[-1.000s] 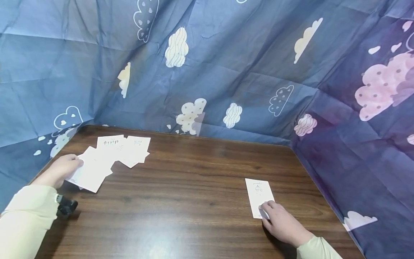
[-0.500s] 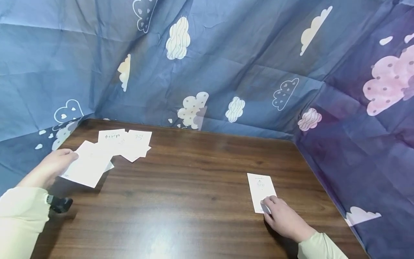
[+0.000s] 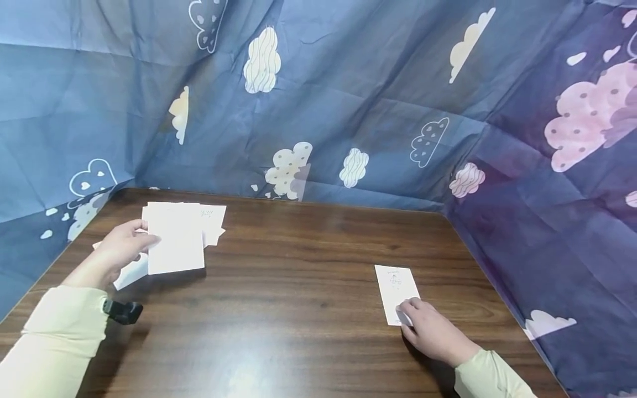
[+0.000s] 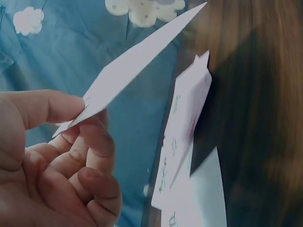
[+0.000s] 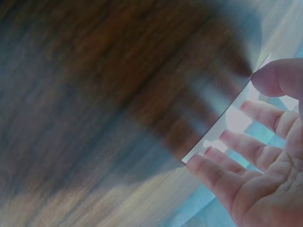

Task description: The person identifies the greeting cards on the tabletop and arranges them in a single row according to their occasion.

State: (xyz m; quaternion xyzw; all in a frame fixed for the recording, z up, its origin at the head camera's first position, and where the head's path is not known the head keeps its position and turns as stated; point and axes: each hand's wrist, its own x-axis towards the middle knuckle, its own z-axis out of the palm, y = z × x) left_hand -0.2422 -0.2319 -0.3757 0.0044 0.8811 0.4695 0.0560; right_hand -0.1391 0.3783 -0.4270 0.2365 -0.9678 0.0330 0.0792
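Note:
My left hand pinches a blank-faced white card by its left edge and holds it lifted above a loose spread of white cards on the dark wooden table. In the left wrist view the thumb and fingers grip the held card, seen nearly edge-on, over the cards lying below. My right hand rests with straight fingers on the near end of a single card at the right. The right wrist view shows those fingertips against that card's edge.
Blue cloud-print cloth walls the table at the back and both sides. One more card pokes out beneath my left hand. A black wrist camera sits on my left sleeve. Bare wood lies between the two hands.
My left hand has lifted the card and carried it right and up over the spread, turning it more square to me. The right hand has stayed on its card.

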